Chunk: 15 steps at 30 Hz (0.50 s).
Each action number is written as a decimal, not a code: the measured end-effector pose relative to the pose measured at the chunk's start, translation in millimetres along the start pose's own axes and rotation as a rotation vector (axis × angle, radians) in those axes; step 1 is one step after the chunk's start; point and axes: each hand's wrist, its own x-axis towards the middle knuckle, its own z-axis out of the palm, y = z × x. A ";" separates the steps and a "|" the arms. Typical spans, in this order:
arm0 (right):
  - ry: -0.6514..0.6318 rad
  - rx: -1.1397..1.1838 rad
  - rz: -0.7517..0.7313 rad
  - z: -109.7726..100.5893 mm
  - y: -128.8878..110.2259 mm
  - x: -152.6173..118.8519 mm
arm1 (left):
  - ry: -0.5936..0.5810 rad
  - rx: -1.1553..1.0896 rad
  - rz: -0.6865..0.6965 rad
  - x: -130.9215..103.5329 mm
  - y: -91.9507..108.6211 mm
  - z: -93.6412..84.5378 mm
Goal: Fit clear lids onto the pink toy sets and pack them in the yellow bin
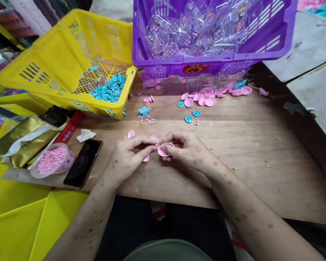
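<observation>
My right hand (183, 146) holds a shallow pink oval plastic shell (165, 149) between thumb and fingers, low over the wooden table. At the shell's left edge my left hand (129, 156) is closed in a pinch. Whatever sits between its fingertips is too small and hidden to name. Other pink oval pieces (130, 133) lie just behind and beneath the left hand, partly covered by it. Beyond the hands are two blue round discs (188, 119) and a small pink hook-shaped bit (197, 123). A blue block-like piece (143, 111) rests near several tiny pink bits (151, 121).
A heap of pink shells (202, 98) lies before a purple basket (184, 59) of clear plastic packs. At the left stand a yellow basket (70, 95) with blue pieces (110, 88), a tub of pink sticks (52, 161), a phone (83, 164) and crumpled tissue (86, 135).
</observation>
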 end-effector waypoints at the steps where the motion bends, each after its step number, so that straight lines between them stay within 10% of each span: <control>1: -0.003 -0.004 -0.001 0.4 -0.7 -0.4 | 0.001 0.000 0.001 0.0 -0.4 0.1; 15: 0.043 0.122 0.115 -0.2 6.4 0.6 | -0.186 0.474 0.356 6.3 6.8 -5.2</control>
